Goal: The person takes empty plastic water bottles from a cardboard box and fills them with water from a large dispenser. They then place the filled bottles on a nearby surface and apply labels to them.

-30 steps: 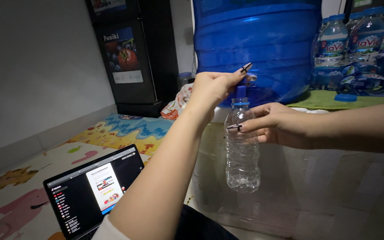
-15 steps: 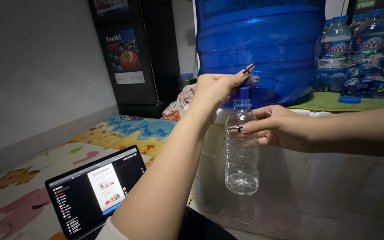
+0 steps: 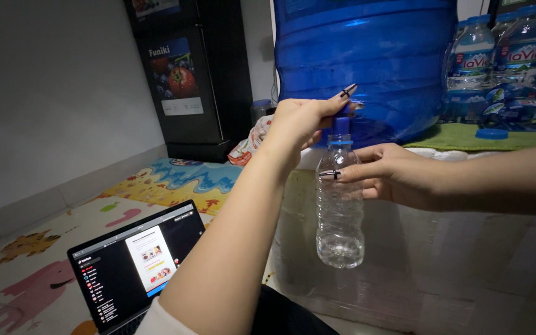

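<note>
A large blue water jug [image 3: 367, 56] stands on a low counter [image 3: 466, 248]. My left hand [image 3: 305, 121] reaches up and pinches the jug's small tap [image 3: 342, 111], thumb and fingers closed around it. Right under the tap hangs a clear plastic bottle [image 3: 340, 211], upright, its blue-ringed neck at the spout. A little water lies in its bottom. My right hand [image 3: 398, 177] comes in from the right and grips the bottle near its shoulder.
An open laptop [image 3: 134, 263] with a lit screen sits on a colourful play mat [image 3: 44, 273] at lower left. A black mini fridge [image 3: 187, 74] stands against the back wall. Several packed water bottles [image 3: 510, 56] rest on a green cloth [image 3: 466, 136] at the right.
Both hands keep their hold on the tap and the bottle. The view has shifted only slightly.
</note>
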